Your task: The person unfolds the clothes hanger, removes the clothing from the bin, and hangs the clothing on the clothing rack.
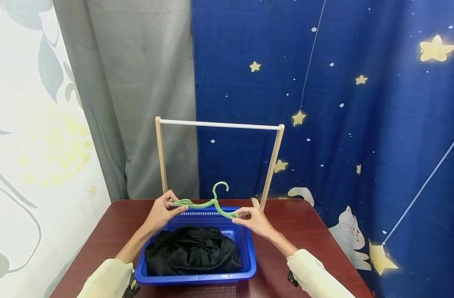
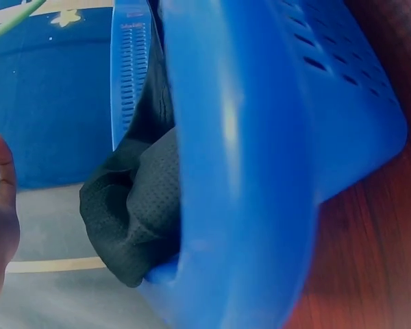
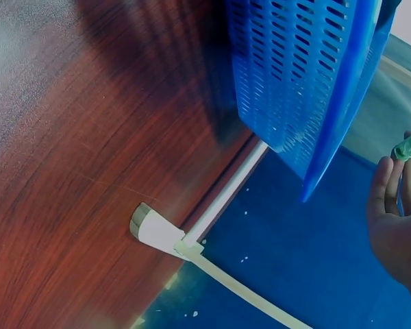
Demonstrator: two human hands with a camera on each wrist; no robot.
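A green clothes hanger (image 1: 204,204) is held up over the far side of a blue plastic basket (image 1: 251,260), its hook pointing upward. My left hand (image 1: 163,212) pinches one arm end between thumb and fingers. At the opposite end, my right hand (image 1: 255,221) pinches the other tip; the right wrist view shows that green tip (image 3: 409,147) at the fingertips. Black cloth (image 1: 191,250) lies bunched inside the basket below both hands. In the left wrist view a fold of the dark cloth (image 2: 133,212) shows past the basket rim (image 2: 240,164).
Behind the basket stands a rack with wooden posts (image 1: 272,167) and a white top bar (image 1: 219,124). One rack foot (image 3: 157,229) rests on the reddish-brown table (image 1: 297,244). A grey curtain (image 1: 149,82) and a blue star-patterned curtain (image 1: 249,95) hang behind the table.
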